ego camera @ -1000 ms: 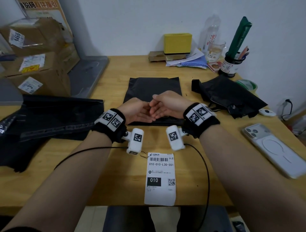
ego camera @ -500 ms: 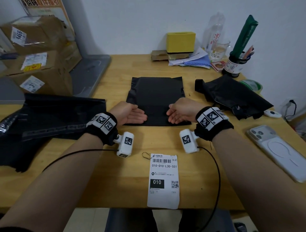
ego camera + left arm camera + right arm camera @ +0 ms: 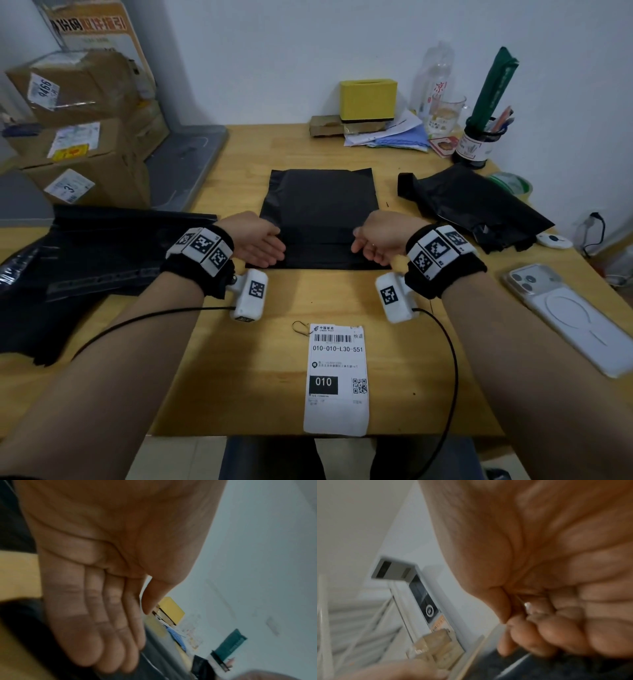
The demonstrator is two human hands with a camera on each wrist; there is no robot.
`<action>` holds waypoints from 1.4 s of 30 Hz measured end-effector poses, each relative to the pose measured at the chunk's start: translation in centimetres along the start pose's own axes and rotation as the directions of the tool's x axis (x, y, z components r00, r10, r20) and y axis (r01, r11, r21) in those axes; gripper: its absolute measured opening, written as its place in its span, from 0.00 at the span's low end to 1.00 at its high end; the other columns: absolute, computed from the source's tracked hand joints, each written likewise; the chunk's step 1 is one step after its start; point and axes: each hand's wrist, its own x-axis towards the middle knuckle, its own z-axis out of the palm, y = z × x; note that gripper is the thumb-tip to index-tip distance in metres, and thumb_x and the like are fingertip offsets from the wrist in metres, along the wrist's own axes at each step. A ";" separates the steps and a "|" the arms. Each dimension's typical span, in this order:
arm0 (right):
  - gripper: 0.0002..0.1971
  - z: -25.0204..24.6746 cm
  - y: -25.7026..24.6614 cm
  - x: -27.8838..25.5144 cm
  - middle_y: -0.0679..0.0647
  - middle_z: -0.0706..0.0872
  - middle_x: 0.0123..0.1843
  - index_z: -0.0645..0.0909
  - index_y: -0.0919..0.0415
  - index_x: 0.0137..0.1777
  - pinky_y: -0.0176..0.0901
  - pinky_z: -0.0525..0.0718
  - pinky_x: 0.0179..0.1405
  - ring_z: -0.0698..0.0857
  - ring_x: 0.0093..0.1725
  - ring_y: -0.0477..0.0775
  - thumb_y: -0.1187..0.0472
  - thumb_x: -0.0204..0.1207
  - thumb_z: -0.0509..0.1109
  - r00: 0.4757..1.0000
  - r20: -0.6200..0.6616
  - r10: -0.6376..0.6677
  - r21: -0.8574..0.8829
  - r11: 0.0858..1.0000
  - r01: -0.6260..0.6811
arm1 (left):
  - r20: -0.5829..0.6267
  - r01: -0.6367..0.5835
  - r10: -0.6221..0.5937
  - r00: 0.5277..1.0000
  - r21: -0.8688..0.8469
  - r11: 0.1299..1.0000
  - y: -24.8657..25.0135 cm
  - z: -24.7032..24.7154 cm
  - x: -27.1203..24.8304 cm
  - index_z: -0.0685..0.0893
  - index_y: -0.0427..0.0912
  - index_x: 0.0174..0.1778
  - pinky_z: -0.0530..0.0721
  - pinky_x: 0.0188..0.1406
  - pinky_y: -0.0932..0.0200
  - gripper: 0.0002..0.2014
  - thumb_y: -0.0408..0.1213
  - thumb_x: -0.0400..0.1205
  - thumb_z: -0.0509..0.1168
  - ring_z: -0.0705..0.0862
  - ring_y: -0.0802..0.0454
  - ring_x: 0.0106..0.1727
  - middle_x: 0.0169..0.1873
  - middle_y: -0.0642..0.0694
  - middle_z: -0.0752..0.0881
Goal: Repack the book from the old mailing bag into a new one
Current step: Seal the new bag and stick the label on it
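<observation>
A flat black mailing bag (image 3: 322, 205) lies in the middle of the wooden table (image 3: 246, 359), its flap folded over along the near edge. No book shows anywhere. My left hand (image 3: 263, 243) rests at the bag's near left corner, palm turned inward, fingers (image 3: 96, 628) straight and together. At the near right corner my right hand (image 3: 370, 246) mirrors it, its fingers (image 3: 547, 635) loosely curled and holding nothing. A crumpled black bag (image 3: 479, 205) lies to the right. A white shipping label (image 3: 337, 377) sits at the table's front edge.
A pile of black bags (image 3: 85, 260) covers the left of the table, with labelled cardboard boxes (image 3: 78, 137) behind it. A white phone (image 3: 565, 318) lies at the right. A yellow box (image 3: 368, 99), papers, a glass and a pen pot (image 3: 476, 144) line the back wall.
Both hands met at the middle of the bag's near edge, then slid apart along it to its two near corners.
</observation>
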 end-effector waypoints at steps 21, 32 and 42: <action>0.21 0.8 1.4 -1.5 0.61 0.84 0.34 0.81 0.67 0.48 0.42 0.79 0.30 0.81 0.30 0.55 0.55 0.93 0.52 0.997 -0.077 0.017 0.120 0.993 -0.008 | -0.125 -0.037 0.014 0.992 -0.180 0.983 -2.0 1.8 -0.9 0.86 0.31 0.44 0.90 0.41 0.53 0.18 0.43 0.89 0.60 0.88 0.46 0.40 0.43 0.37 0.89; 0.19 2.6 2.0 -6.9 0.52 0.79 0.26 0.92 0.64 0.50 0.41 0.72 0.25 0.72 0.23 0.50 0.53 0.89 0.63 0.993 -0.007 -0.116 -0.131 0.985 0.114 | 0.048 -0.095 0.085 0.995 0.280 0.955 -3.4 6.8 -7.5 0.91 0.36 0.50 0.86 0.36 0.57 0.20 0.50 0.86 0.62 0.86 0.49 0.36 0.45 0.42 0.92; 0.14 4.2 3.1 -10.3 0.50 0.80 0.23 0.92 0.63 0.41 0.43 0.74 0.28 0.73 0.23 0.52 0.52 0.77 0.77 0.995 -0.010 -0.095 -0.303 0.949 0.088 | -0.018 -0.154 0.192 0.981 0.522 0.839 -5.0 7.3 -9.0 0.93 0.42 0.43 0.73 0.25 0.65 0.13 0.49 0.77 0.74 0.83 0.52 0.31 0.36 0.48 0.92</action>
